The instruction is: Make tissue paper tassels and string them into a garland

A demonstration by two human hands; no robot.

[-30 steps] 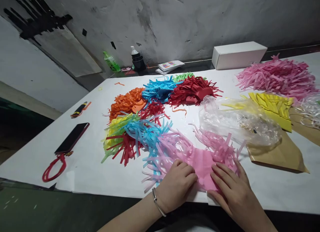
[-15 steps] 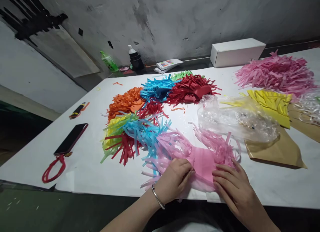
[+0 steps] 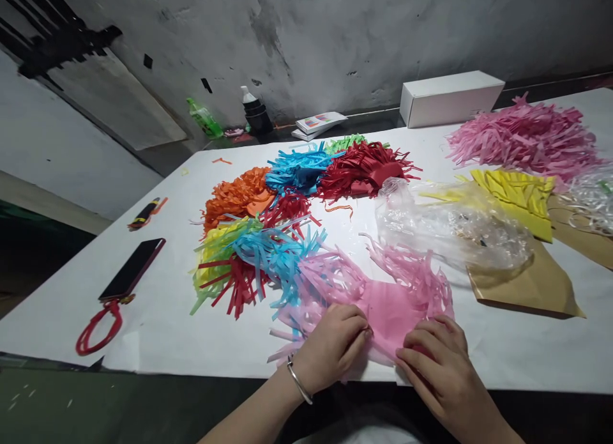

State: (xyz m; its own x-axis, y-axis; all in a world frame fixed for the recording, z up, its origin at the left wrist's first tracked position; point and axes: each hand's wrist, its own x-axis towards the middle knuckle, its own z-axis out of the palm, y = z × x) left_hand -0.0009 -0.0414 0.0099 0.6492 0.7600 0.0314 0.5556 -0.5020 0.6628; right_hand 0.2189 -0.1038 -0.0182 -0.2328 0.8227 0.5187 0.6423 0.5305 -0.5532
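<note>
A pink fringed paper piece [image 3: 390, 303] lies at the near edge of the white table [image 3: 527, 354]. My left hand [image 3: 335, 345] grips its left side with curled fingers, a bracelet on the wrist. My right hand [image 3: 433, 361] pinches the paper's near right corner. Pink fringe fans out behind both hands. Just left of it lie a light blue fringed piece [image 3: 278, 255] and a red, yellow and green one [image 3: 225, 271].
Orange [image 3: 239, 198], blue [image 3: 299, 169] and red [image 3: 364, 169] fringed piles sit mid-table. Crumpled clear plastic [image 3: 450, 223] lies on brown paper [image 3: 527, 284]. Yellow [image 3: 520, 195] and pink [image 3: 527, 137] piles are right. A phone with red strap [image 3: 131, 275] lies left, a white box [image 3: 450, 98] behind.
Both hands have drawn toward the table's near edge and closed on the pink paper, bunching its middle. The right hand went from lying flat to pinching.
</note>
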